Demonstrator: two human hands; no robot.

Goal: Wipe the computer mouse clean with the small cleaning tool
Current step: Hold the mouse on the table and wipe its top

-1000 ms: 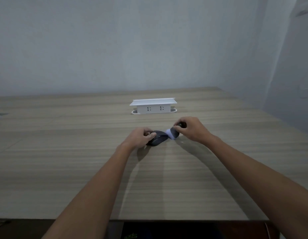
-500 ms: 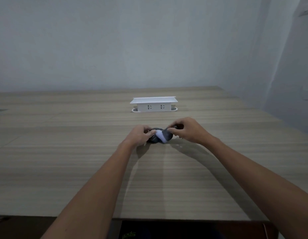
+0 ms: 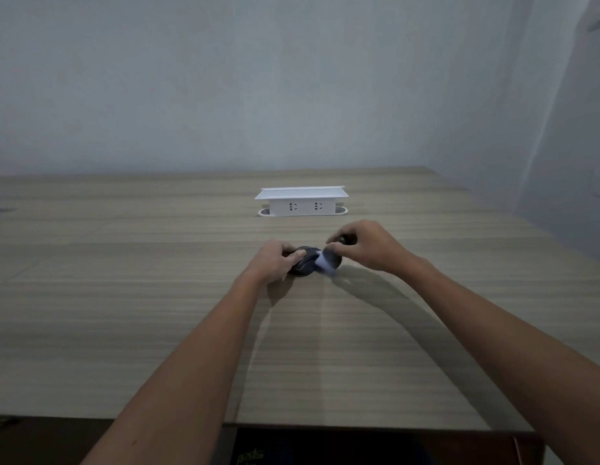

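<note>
A dark grey computer mouse (image 3: 307,263) lies on the wooden table (image 3: 157,297) in the middle of the head view. My left hand (image 3: 275,260) grips its left side and holds it against the table. My right hand (image 3: 365,245) pinches a small cleaning tool (image 3: 325,261) with a dark handle and a pale, whitish wiping head. The pale head rests on the mouse's right side. Part of the tool's handle is hidden inside my fingers.
A white pop-up power socket box (image 3: 302,201) stands on the table just beyond the mouse. The table's near edge (image 3: 359,427) runs below my forearms, with a dark area under it. A grey wall rises behind the table, and its right edge lies near a corner.
The pale wiping head slid left onto the mouse half a second ago and now sits back toward the mouse's right side. My left hand has kept its hold on the mouse.
</note>
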